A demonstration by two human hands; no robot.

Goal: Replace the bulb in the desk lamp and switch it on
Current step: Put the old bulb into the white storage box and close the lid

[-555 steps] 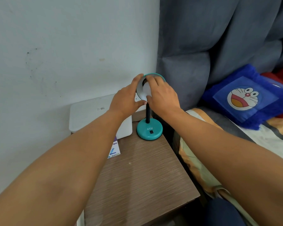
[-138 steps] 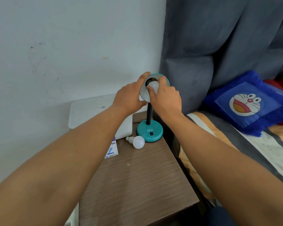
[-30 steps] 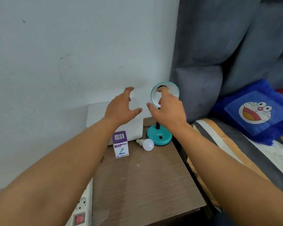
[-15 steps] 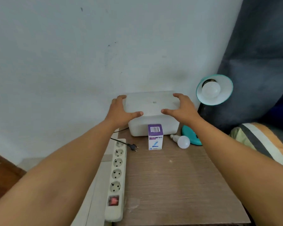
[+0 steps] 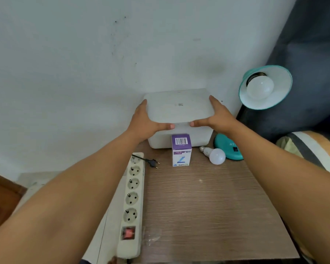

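The teal desk lamp (image 5: 280, 96) stands at the table's back right, its shade tilted toward me with a white bulb (image 5: 260, 88) screwed in and unlit. Its teal base (image 5: 227, 147) carries a black switch. A second loose bulb (image 5: 215, 156) lies on the wooden table (image 5: 208, 206) beside the base. A purple and white bulb box (image 5: 181, 150) stands upright. My left hand (image 5: 144, 121) and my right hand (image 5: 217, 116) grip the two sides of a white box's lid (image 5: 179, 107) against the wall. The lamp's black plug (image 5: 152, 162) lies unplugged.
A white power strip (image 5: 131, 204) with several sockets and a red switch runs along the table's left edge. A grey headboard and striped bedding (image 5: 312, 147) border the right side. The white wall stands close behind the box.
My hands left the lamp shade and moved left onto the white box, closing on its lid sides. The view swung left and down, bringing the power strip and plug into sight.
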